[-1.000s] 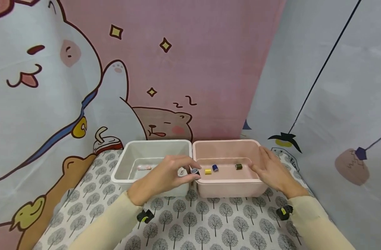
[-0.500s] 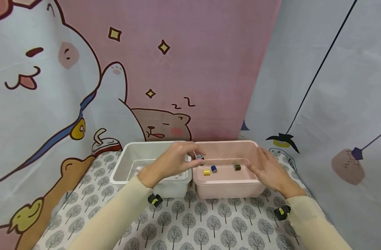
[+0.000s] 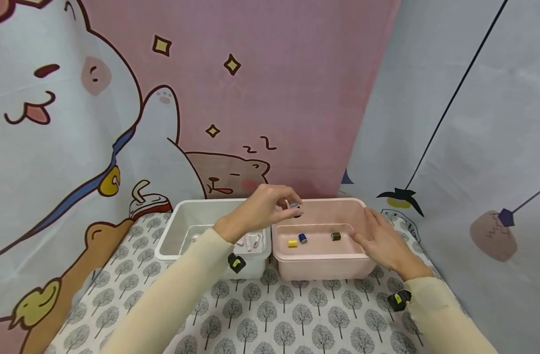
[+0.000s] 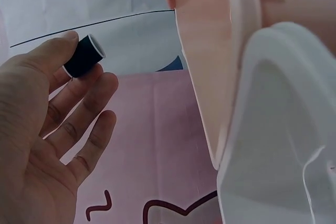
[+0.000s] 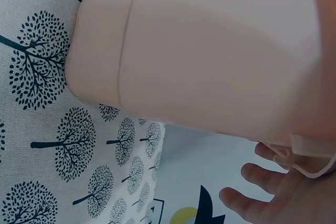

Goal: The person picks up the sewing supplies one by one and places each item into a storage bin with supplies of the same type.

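Note:
Between thumb and fingertips, my left hand (image 3: pixel 263 209) pinches a thread spool (image 4: pixel 83 59), black with white rims. It is up over the back left part of the pink bin (image 3: pixel 325 268), clear of the rim. My right hand (image 3: pixel 387 241) rests at that bin's right side, thumb inside the rim and fingers outside; in the right wrist view its fingers (image 5: pixel 260 179) are loosely extended. On the pink bin's floor lie a yellow spool (image 3: pixel 292 243), a blue spool (image 3: pixel 303 238) and a dark green spool (image 3: pixel 336 236), apart from each other.
A white bin (image 3: pixel 174 256) stands against the pink bin's left side. Several small whitish-pink slim pieces (image 3: pixel 256 241) lie in it, partly hidden by my left arm. Both bins stand on a tree-print cloth (image 3: pixel 270 314), with a cartoon-printed curtain (image 3: pixel 305 98) behind.
My left hand has carried the black spool up and to the right, from the edge between the bins to above the pink bin. My right hand has stayed at the pink bin's side.

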`<state>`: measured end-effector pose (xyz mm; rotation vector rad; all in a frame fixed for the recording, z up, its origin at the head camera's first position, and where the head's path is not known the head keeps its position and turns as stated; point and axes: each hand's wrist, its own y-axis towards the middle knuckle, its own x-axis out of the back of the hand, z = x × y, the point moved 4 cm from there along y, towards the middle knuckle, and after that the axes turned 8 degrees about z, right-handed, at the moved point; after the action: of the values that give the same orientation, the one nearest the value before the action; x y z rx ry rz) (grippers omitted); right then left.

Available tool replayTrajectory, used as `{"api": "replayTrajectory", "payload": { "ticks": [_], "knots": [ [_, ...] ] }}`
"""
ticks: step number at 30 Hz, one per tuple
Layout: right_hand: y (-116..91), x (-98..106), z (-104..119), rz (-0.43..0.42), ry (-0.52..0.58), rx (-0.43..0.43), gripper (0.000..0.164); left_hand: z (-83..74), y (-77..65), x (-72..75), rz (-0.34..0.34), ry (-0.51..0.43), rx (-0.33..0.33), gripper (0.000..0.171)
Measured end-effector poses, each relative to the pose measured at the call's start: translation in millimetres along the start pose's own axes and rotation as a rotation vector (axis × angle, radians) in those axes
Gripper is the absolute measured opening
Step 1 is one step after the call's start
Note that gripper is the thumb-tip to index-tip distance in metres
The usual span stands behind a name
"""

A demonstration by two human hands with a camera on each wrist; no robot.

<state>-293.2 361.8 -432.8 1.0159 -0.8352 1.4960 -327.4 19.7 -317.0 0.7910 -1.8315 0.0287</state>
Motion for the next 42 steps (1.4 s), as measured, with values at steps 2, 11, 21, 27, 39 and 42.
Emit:
{"api": "replayTrajectory", "payload": {
  "ticks": [2,11,21,27,39,42],
  "knots": [
    [-0.3,-1.3,-0.1,0.0,0.002,-0.002,0.108,0.7,6.9,-1.1,0.008,-0.004,0.013,0.019],
    [1.0,-0.6,-0.1,0.009,-0.005,-0.001,0.108,3.3,40.7,-7.4,0.04,-0.003,0.055,0.022],
    [5.9,3.0,-1.9,0.026,0.005,-0.035,0.111,5.0,74.2,-20.7,0.101,0.007,0.069,0.015],
    [7.2,0.9,-2.4,0.036,0.012,-0.041,0.111,8.2,87.0,-30.4,0.153,0.031,0.095,0.019],
    [6.8,1.0,-1.8,0.03,0.01,-0.025,0.111,7.7,104.2,-42.6,0.185,0.083,0.115,0.021],
    [6.0,0.9,-1.7,0.024,0.005,-0.014,0.109,7.2,103.9,-43.4,0.196,0.092,0.14,0.028]
  ]
}}
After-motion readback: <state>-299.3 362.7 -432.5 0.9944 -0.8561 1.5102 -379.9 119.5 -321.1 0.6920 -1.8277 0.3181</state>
